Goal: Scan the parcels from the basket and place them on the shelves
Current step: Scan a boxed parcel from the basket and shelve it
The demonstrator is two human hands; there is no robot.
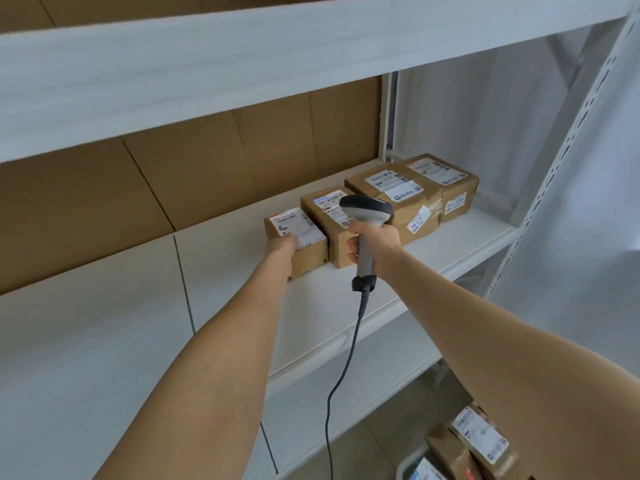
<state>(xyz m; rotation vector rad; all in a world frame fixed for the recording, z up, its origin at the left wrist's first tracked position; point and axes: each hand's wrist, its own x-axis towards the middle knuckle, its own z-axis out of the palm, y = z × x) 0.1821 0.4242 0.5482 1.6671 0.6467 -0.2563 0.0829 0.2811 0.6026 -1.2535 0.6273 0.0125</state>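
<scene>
A row of several brown parcels with white labels stands on the white shelf (114,341). My left hand (281,248) grips the near end of the leftmost small parcel (311,249), fingers lying over its label. To its right stand a second parcel (323,211), a larger third parcel (410,211) and a fourth parcel (450,187). My right hand (375,242) grips the handle of a grey and black barcode scanner (365,209), whose head hovers over the second parcel. The scanner's cable (346,368) hangs down in front of the shelf.
An upper shelf board (207,64) runs overhead. Cardboard sheets (173,174) line the back of the shelf. A perforated white upright (571,150) stands at the right. At the bottom right more labelled parcels (479,441) lie in a white-rimmed basket (405,467).
</scene>
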